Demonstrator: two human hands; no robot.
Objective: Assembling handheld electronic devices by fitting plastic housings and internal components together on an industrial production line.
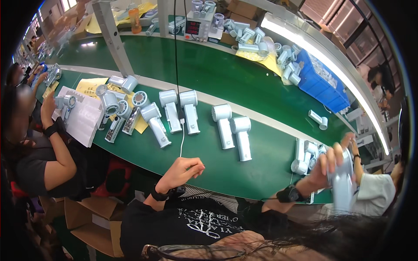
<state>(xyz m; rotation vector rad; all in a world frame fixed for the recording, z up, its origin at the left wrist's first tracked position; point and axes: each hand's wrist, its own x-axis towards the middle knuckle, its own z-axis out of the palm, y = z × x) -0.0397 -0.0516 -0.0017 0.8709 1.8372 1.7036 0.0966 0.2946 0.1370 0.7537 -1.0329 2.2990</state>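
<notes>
My right hand (327,165) is raised at the right side, its fingers wrapped round a pale blue handheld fan (342,185) smeared by motion. My left hand (183,170) hovers at the near edge of the table with its fingers curled in, and nothing shows in it. Beyond it lie two pale blue handheld fans side by side, a left one (170,111) and a right one (189,112). A white cable (183,137) runs up to the right one. Farther right lie two more, one fan (224,126) and its neighbour (242,138).
A pile of fans (115,102), some showing inner parts, sits left by white paper (82,115) and a co-worker's arm (61,148). More fans (300,156) lie right, near another person. Across the green conveyor (209,65) stand a power supply (197,28) and a blue crate (315,82).
</notes>
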